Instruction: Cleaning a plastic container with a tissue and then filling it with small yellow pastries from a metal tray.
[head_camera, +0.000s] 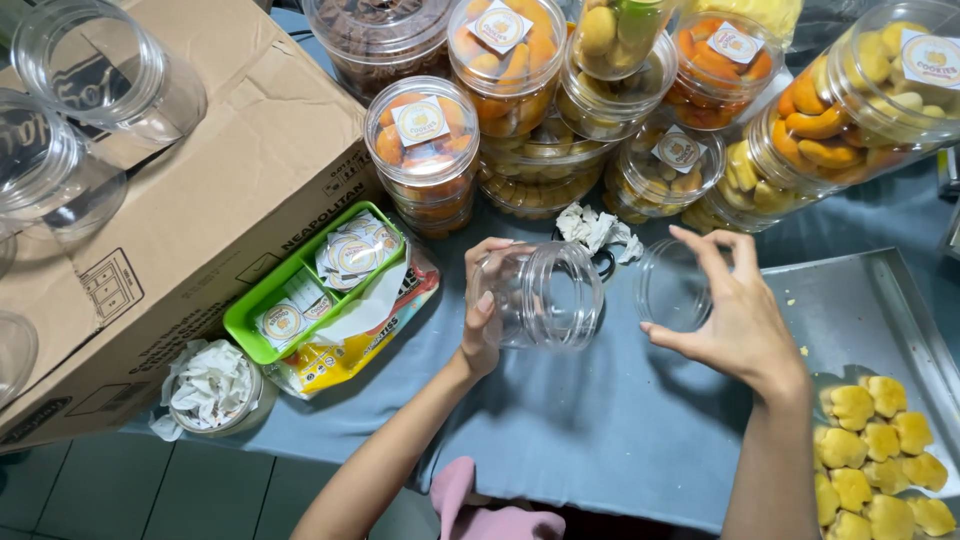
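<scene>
At the table's left edge, a cardboard box (200, 200) carries empty clear jars, with a green tray (262, 312) of round stickers just beside it. Near the table's middle, the left hand (480, 325) grips an empty clear plastic jar (545, 295) lying on its side, while the right hand (735, 320) holds its clear lid (672, 288) in spread fingertips. A metal tray (870, 310) of yellow cookies (875, 460) fills the right corner.
</scene>
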